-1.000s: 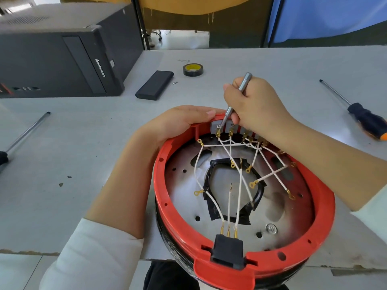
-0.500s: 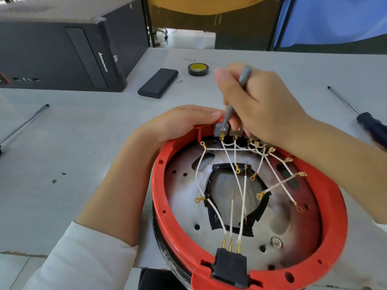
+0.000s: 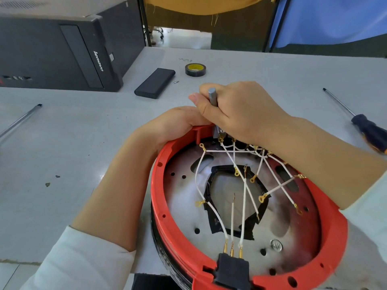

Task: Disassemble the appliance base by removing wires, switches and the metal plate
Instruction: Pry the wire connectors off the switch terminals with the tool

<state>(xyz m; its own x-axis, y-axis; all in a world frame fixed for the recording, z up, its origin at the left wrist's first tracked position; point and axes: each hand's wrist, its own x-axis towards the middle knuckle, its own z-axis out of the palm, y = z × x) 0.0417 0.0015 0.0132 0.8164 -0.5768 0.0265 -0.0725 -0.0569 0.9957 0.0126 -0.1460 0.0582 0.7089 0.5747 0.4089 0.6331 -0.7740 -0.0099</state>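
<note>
- Appliance base (image 3: 167, 206): a round, glossy red plastic ring tilted toward the viewer, resting at the near edge of the table (image 3: 83, 143) — a matte grey surface.
- Metal plate (image 3: 184, 206): a dull, scorched silver disc inside the ring, pierced by small round holes and an angular central opening edged in black.
- Wires (image 3: 245, 197): thin white insulated leads with brass ring and spade terminals, crossing loosely over the plate; three enter a black plug block (image 3: 232, 271) at 6 o'clock.
- Left hand (image 3: 176, 124): curled over the ring's rim at about 11 o'clock, grasping it.
- Right hand (image 3: 236, 114): clenched around a slim grey metal driver (image 3: 212, 97), held nearly upright at 12 o'clock, its tip hidden near the switch terminals (image 3: 221, 136).
- Beyond the base: a roll of black tape (image 3: 195, 69) and a flat black box (image 3: 155, 83) at 11–12 o'clock; a dark computer case (image 3: 62, 49) at 10 o'clock; a blue-handled screwdriver (image 3: 366, 128) at 2 o'clock.
</note>
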